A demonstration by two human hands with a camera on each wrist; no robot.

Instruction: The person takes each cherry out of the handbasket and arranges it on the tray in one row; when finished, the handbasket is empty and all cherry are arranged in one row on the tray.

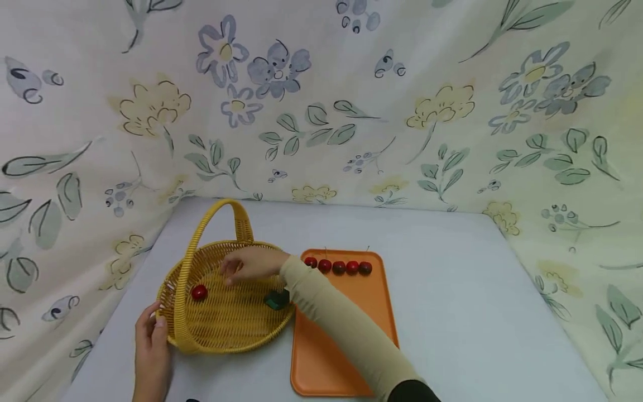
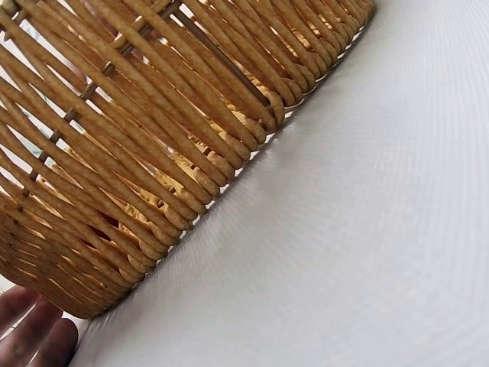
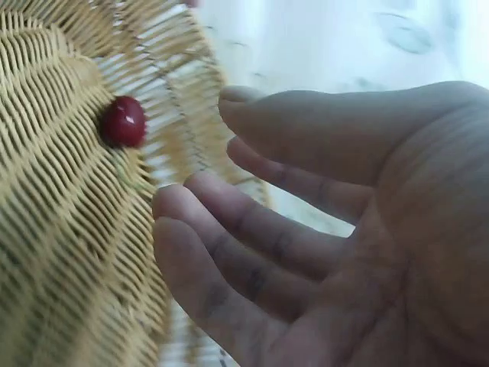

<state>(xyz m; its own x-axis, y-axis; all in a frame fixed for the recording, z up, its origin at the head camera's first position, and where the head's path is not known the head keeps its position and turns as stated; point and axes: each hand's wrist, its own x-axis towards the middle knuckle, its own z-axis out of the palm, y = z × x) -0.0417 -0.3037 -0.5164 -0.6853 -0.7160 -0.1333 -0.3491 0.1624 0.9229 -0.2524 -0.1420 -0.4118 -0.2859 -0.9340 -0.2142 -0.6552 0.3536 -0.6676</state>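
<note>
A yellow wicker basket [image 1: 236, 335] with a tall arched handle stands on the left of the table. One red cherry [image 1: 199, 292] lies inside it, near the handle. My right hand [image 1: 253, 264] hovers over the basket, fingers loosely bent and holding nothing. In the right wrist view, the cherry [image 3: 124, 122] is beyond the fingertips, apart from them. My left hand [image 1: 152, 346] touches the basket's outer left side. The left wrist view shows only some of its fingers [image 2: 34, 332], beside the woven wall [image 2: 137, 138].
An orange tray [image 1: 321, 357] lies right of the basket, partly under my right sleeve [image 1: 341, 329]. Several dark red cherries [image 1: 339, 268] form a row along its far end. A dark green object [image 1: 277, 300], kind unclear, shows below my right wrist. Flowered cloth [image 1: 321, 111] hangs behind the white table.
</note>
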